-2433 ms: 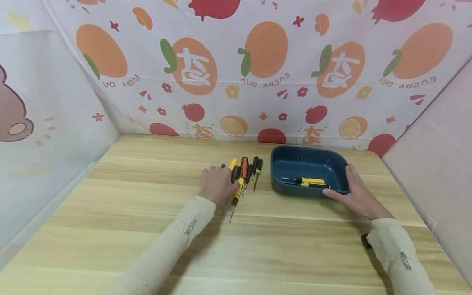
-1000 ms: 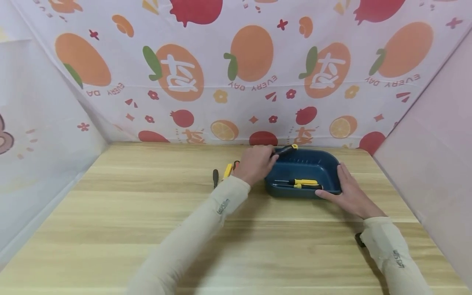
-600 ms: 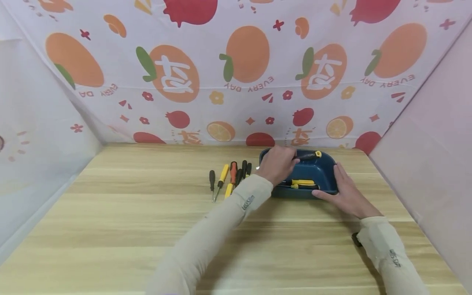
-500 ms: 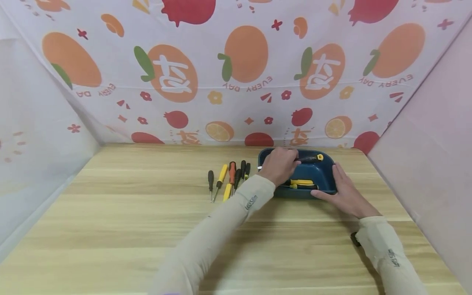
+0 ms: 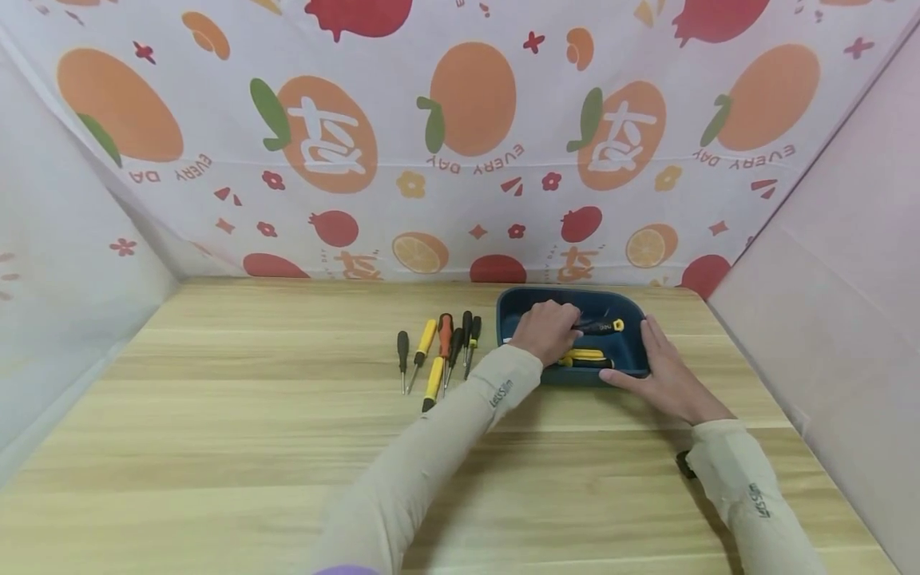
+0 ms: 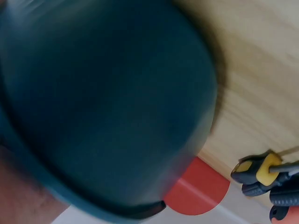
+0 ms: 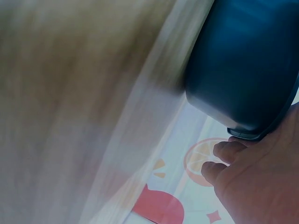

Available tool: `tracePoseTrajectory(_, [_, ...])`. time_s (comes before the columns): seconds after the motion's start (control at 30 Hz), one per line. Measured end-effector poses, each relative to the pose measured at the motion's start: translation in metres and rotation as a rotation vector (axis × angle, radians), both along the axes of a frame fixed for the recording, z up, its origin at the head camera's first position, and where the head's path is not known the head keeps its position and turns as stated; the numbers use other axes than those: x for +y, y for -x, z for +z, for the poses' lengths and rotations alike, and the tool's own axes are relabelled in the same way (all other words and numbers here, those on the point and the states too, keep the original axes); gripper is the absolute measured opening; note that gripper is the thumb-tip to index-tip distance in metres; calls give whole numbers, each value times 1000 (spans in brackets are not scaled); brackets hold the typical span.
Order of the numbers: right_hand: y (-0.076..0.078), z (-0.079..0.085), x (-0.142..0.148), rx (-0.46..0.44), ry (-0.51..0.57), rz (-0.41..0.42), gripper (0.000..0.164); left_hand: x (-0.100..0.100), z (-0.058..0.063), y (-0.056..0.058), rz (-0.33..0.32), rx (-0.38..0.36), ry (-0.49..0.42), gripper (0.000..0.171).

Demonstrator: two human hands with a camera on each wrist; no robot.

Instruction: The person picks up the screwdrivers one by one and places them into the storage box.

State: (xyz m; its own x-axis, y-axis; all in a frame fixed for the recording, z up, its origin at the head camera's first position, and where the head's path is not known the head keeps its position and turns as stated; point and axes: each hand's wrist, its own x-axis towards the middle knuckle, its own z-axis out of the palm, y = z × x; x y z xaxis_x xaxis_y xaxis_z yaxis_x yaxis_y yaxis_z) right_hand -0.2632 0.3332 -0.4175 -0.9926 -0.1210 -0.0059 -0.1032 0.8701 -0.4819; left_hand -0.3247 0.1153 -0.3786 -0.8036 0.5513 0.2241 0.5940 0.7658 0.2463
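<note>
My left hand [image 5: 548, 331] is inside the dark blue bin [image 5: 521, 302], gripping a screwdriver [image 5: 600, 327] with a black handle and a yellow end. The screwdriver lies crosswise, low in the bin, its handle towards the right; whether it touches the floor I cannot tell. Two more screwdrivers rest along the bin's front side, one yellow-handled [image 5: 588, 352] and one black-handled [image 5: 595, 363]. At the front right corner my right hand [image 5: 668, 379] holds the bin, thumb over the front rim and fingers along the right side. In the right wrist view the bin [image 7: 243, 60] hides some fingertips.
Left of the bin, several screwdrivers lie on the wooden table, among them an orange-and-black one [image 5: 446, 331], a black one [image 5: 403, 347] and a yellow one [image 5: 433, 382] partly behind my left sleeve. A patterned cloth [image 5: 460, 192] hangs at the table's back edge.
My left hand took the black-handled screwdriver from the group on the table, carried it right over the bin and lowered it inside. My right hand has kept its hold on the bin.
</note>
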Motion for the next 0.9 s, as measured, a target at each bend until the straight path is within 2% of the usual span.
tracePoseTrajectory(0.47, [2,-3,1,-1,-3,-9,117,6,-17,8,51,-59,97,15])
tracePoseTrajectory(0.67, [2,-3,1,-4,-5,-7,117,10,-20,12,70,-114,128,18])
tracePoseTrajectory(0.9, [3,-4,2,-4,-14,-10,118,12,-22,15,78,-136,150,19])
